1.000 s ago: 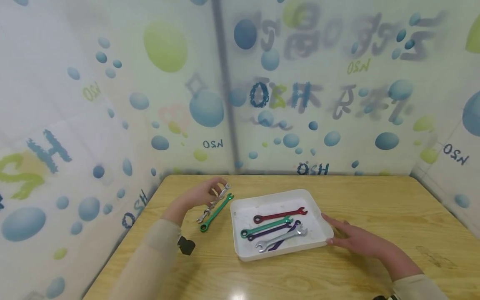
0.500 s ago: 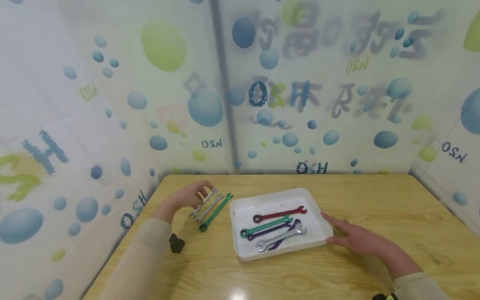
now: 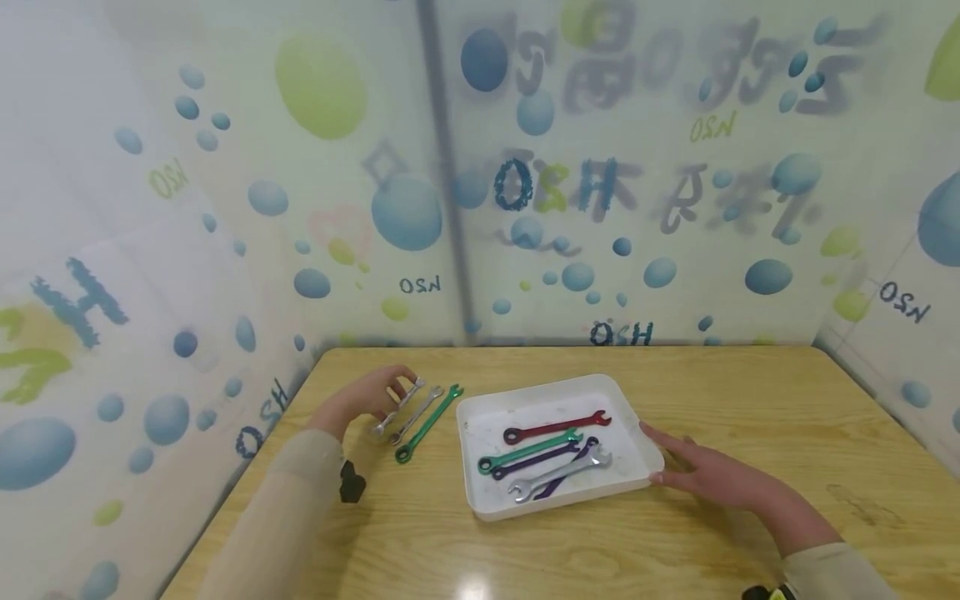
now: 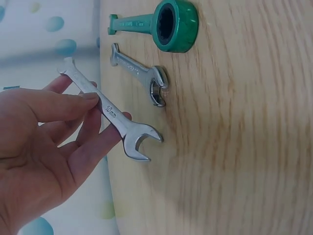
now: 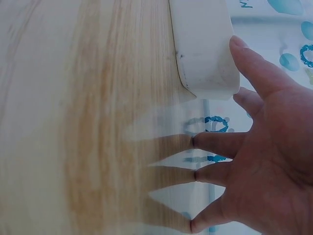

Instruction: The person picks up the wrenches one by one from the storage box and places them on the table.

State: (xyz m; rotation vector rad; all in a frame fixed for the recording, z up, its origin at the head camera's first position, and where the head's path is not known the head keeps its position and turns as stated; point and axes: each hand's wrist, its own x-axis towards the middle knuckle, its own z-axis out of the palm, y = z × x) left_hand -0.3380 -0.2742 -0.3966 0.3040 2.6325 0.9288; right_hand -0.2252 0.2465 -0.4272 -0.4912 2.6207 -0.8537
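Between thumb and fingers, my left hand [image 3: 365, 396] pinches a silver open-end wrench [image 4: 111, 111] marked 10mm, tilted at the left of the table. Just right of it lies a second silver wrench [image 3: 417, 415], then a green ratchet wrench [image 3: 429, 425] with its ring end toward me. My right hand [image 3: 708, 471] touches the right end of a white tray [image 3: 483, 421]. In the right wrist view its fingers are spread and fairly straight, with the thumb at the tray's rim. Inside the tray lie a red wrench [image 3: 558, 427], a green wrench [image 3: 528, 452], two purple wrenches [image 3: 536, 460] and a larger silver wrench [image 3: 558, 475].
The wooden table [image 3: 420, 542] meets patterned walls [image 3: 540, 192] at the back and left. Bare wood shows in front of the tray and behind it. One purple wrench is partly covered by the large silver one.
My left hand has moved left with the silver wrench, away from the second silver wrench and the green one, and lower over the last half second. The right hand stays at the tray.
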